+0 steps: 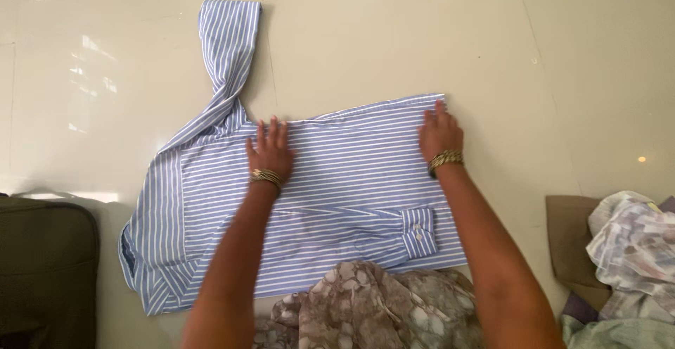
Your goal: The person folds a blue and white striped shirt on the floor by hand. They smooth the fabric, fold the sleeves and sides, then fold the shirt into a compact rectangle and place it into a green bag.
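1. Nearest the camera: a brown patterned cloth (pixel 365 303) over the person's lap, its far edge overlapping the near hem of the shirt.
2. Shirt (pixel 337 201), blue and white stripes, lies flat on the pale tiled floor (pixel 422 32), collar end to the left, body partly folded. One sleeve is folded across the near part, its buttoned cuff (pixel 418 233) resting on the body.
3. Left hand (pixel 271 153): open, palm down, fingers spread, pressing the shirt near its far edge, a little left of centre. Bangles at the wrist.
4. Right hand (pixel 441 134): open and flat too, fingers on the far right corner of the shirt, right at the fabric edge. Nothing gripped by either hand.
5. Farther off: the other sleeve (pixel 228 46) runs away from the shoulder onto the floor, twisted once near the base.
6. Handling, as judged: light, thin, limp woven cloth; not fragile, holds a crease, slides easily on the glossy tile. Best taken by pinching edges, corners or the shoulder seam; the loose sleeve by its far end.
7. Sides: a dark bag (pixel 46 271) at left, a heap of clothes (pixel 626 264) at right, both apart from the shirt.
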